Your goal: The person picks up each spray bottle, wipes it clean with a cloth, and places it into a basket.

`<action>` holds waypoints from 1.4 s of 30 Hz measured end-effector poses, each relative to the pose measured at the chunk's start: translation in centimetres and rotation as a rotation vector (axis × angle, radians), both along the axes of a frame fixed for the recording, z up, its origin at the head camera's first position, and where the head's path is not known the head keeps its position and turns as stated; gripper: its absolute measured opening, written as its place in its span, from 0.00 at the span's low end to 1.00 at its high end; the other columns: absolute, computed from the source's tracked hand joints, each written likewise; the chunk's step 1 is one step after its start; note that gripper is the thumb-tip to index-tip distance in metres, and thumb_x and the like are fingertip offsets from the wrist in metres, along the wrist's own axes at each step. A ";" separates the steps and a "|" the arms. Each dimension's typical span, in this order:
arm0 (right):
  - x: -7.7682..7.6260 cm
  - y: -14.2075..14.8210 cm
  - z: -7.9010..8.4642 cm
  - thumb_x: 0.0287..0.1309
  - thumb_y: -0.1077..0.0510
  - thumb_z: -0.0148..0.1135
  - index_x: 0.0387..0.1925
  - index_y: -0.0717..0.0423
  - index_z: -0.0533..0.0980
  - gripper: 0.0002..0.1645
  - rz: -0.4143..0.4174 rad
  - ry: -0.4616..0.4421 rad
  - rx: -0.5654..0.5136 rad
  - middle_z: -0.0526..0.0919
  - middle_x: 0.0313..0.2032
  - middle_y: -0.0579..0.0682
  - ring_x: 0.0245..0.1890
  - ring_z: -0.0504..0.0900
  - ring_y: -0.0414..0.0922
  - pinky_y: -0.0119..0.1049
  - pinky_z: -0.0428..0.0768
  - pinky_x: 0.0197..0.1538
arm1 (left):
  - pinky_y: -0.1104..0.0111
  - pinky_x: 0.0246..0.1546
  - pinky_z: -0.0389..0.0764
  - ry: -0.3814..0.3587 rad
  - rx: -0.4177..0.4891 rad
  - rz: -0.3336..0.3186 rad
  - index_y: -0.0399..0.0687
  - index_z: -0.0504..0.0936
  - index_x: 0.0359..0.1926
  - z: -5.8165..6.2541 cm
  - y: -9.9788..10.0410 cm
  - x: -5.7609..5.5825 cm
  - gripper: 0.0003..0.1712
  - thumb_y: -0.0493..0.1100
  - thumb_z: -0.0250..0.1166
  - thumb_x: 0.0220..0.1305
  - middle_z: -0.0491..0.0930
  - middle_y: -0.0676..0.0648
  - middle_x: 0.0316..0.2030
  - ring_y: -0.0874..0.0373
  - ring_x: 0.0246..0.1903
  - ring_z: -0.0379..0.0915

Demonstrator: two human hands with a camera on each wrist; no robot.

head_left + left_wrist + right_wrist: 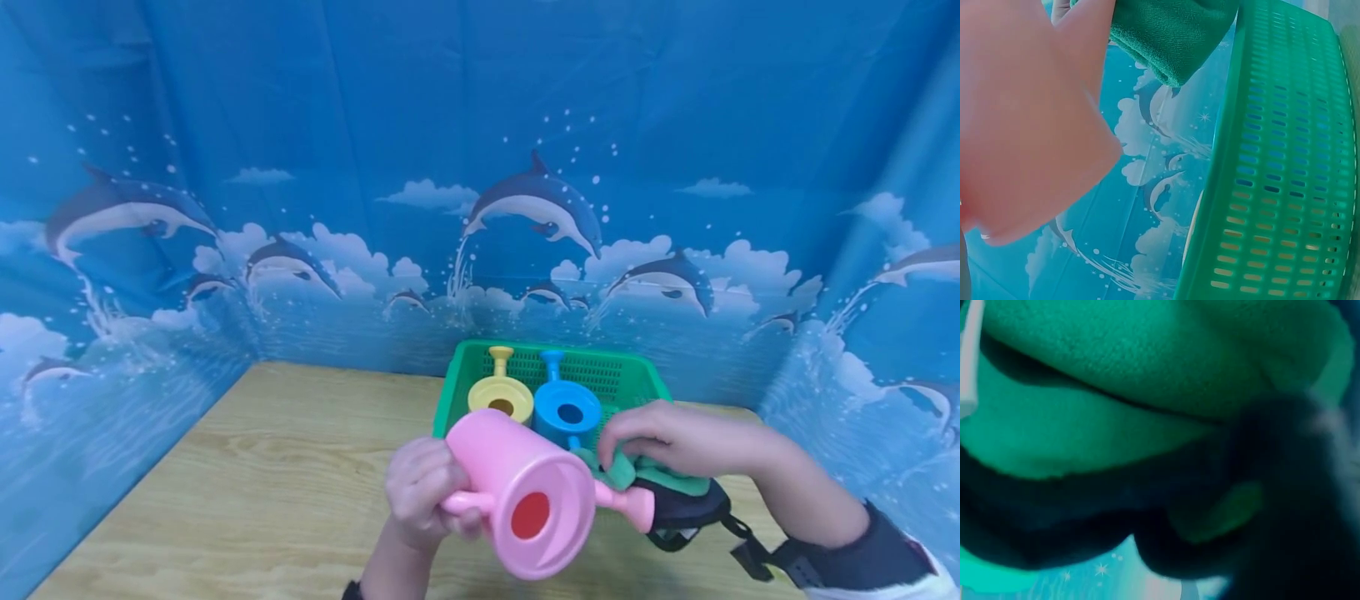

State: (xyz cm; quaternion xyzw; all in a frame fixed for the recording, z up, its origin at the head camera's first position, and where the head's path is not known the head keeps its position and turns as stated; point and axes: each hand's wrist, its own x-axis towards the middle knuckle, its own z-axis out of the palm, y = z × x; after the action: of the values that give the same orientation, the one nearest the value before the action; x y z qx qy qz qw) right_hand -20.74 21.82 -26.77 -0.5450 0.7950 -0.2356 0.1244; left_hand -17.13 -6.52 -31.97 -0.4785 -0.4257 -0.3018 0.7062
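Note:
My left hand (427,487) grips the handle of a pink watering can (502,446), which is tilted so its red-centred end faces the head camera. The spout points right. In the left wrist view the can (1029,125) fills the left side. My right hand (667,437) pinches a folded green cloth (621,471) beside the spout; the cloth (1147,362) fills much of the right wrist view. Behind the pink can, a yellow watering can (519,400) and a blue watering can (588,408) stand in a green basket (450,400).
The perforated basket wall (1225,156) rises close by in the left wrist view. A wood-grain table (262,475) lies beneath. Blue dolphin-print sheeting (375,125) encloses the back and sides. A dark strapped device (678,508) hangs at the right wrist.

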 end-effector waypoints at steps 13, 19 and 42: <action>1.0 2.4 -0.5 0.70 0.63 0.50 0.52 0.43 0.74 0.15 -0.424 0.075 -0.141 0.81 0.43 0.46 0.27 0.72 0.30 0.30 0.73 0.28 | 0.85 0.15 0.55 -0.100 0.016 -0.065 0.45 0.63 0.10 -1.2 -0.3 -0.5 0.29 0.46 0.55 0.68 0.59 0.55 0.07 0.67 0.08 0.52; 1.0 4.4 -1.6 0.71 0.62 0.49 0.55 0.43 0.73 0.17 -0.606 0.139 -0.265 0.76 0.52 0.34 0.39 0.78 0.30 0.32 0.76 0.33 | 0.85 0.14 0.56 -0.114 0.038 -0.100 0.43 0.63 0.10 -1.4 -0.3 -0.7 0.28 0.44 0.55 0.67 0.60 0.54 0.07 0.67 0.08 0.53; 0.8 13.0 -5.6 0.72 0.60 0.47 0.58 0.40 0.71 0.18 -0.767 -0.456 -0.900 0.83 0.45 0.34 0.34 0.86 0.39 0.36 0.83 0.30 | 0.75 0.16 0.64 -1.243 0.478 -0.131 0.41 0.65 0.14 -4.0 1.9 0.1 0.23 0.39 0.62 0.64 0.61 0.50 0.10 0.66 0.16 0.59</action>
State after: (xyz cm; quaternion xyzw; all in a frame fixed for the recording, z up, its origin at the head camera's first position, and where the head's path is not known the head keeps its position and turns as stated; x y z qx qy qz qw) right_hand -19.94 34.84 -32.41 -0.1565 0.7105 -0.6846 -0.0439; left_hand -17.02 -4.62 -35.93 -0.0709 -0.6449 -0.6497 0.3961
